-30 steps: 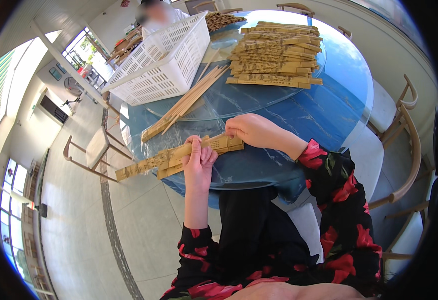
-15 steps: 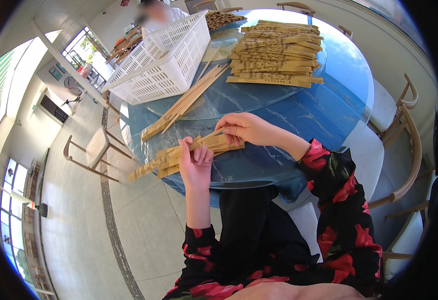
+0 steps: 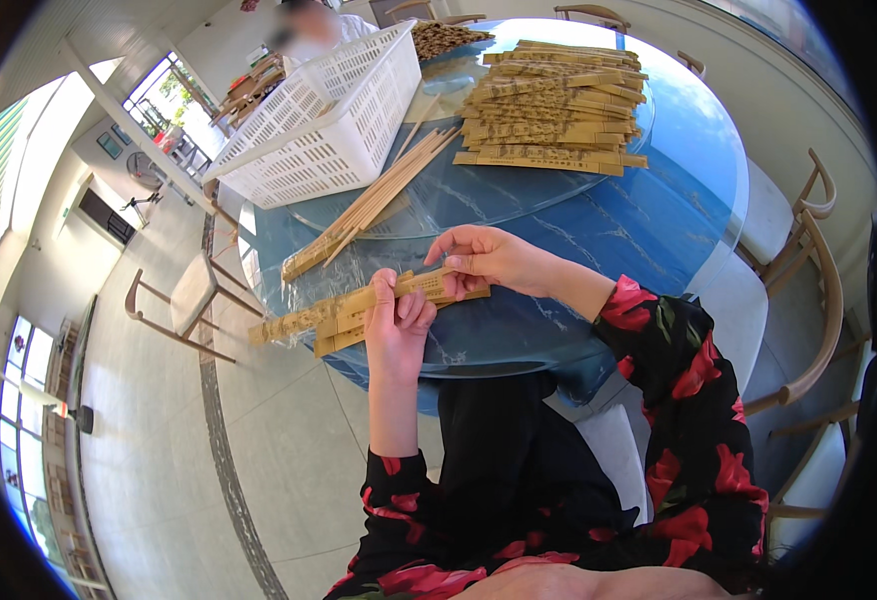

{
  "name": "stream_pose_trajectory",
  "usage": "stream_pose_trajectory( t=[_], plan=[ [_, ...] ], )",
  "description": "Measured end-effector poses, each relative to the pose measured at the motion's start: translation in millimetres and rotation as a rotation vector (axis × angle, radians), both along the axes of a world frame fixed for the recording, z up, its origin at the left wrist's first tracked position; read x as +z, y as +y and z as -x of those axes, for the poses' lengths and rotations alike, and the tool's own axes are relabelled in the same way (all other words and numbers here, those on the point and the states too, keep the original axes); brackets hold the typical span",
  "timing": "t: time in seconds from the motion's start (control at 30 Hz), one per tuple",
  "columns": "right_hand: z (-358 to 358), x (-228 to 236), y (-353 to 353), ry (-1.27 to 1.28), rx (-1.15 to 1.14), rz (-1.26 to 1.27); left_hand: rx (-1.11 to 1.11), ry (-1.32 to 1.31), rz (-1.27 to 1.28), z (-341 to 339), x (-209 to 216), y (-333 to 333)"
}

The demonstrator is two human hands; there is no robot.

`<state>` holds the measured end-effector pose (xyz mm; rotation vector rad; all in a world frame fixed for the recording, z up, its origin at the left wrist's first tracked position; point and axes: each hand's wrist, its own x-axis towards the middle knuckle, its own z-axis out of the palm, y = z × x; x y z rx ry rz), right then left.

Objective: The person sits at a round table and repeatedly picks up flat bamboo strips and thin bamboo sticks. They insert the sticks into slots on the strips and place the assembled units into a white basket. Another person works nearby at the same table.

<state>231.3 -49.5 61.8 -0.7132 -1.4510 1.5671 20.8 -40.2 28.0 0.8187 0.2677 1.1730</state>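
My left hand (image 3: 399,335) pinches a long brown paper chopstick sleeve (image 3: 314,314) between thumb and fingers, its far end pointing left past the table's edge. At the sleeve's right end, my right hand (image 3: 504,262) has its fingertips bent around the opening; no bare chopstick shows there. Beneath the held sleeve, a few more flat paper sleeves (image 3: 344,341) lie on the blue tabletop. Beyond my hands, a bunch of loose wooden chopsticks (image 3: 384,205) rests slantwise, its lower end on another brown sleeve (image 3: 305,263).
A white slatted plastic basket (image 3: 309,160) stands at the far left of the round blue table (image 3: 659,215). A tall pile of sleeved chopsticks (image 3: 554,112) is on the glass turntable. Behind the basket sits another person (image 3: 324,40). Wooden chairs (image 3: 194,300) surround the table.
The bare chopstick that showed between my hands is out of sight. The sleeve has shifted slightly left, and my right fingers are now at its end.
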Motion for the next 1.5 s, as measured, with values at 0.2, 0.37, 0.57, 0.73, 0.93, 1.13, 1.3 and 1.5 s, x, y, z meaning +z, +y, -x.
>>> stream_pose_trajectory(
  t=[0.2,0.37,0.57,0.73,0.93,1.13,1.3,1.5],
  plan=[
    [1.6,1.1,-0.2,-0.084,-0.060,-0.015,0.000,0.117,-0.122,-7.6,2.5,-3.7],
    [-12.8,1.8,8.2,0.067,-0.333,-0.039,0.079,0.112,-0.101,-9.1,4.6,-6.2],
    [-52.5,9.0,18.2,0.207,-0.876,-0.111,0.128,-0.248,0.022,1.4,-6.7,3.4],
    [-64.8,5.6,24.8,0.247,-1.098,-0.126,0.163,-0.325,0.053,-0.2,-2.9,-0.6],
    [-52.0,1.3,21.3,0.238,-0.986,-0.097,0.234,-0.235,0.023,-1.1,-10.7,4.4],
    [-42.9,-2.6,20.3,0.110,-0.995,-0.168,0.236,-0.191,0.003,-2.4,-9.3,1.9],
    [-27.4,-4.4,21.5,0.054,-1.064,-0.261,0.271,-0.126,-0.055,-0.9,-8.2,0.0],
    [-26.6,-4.4,22.7,0.047,-1.012,-0.257,0.303,-0.158,-0.033,0.2,-5.3,-1.2]
  ],
)
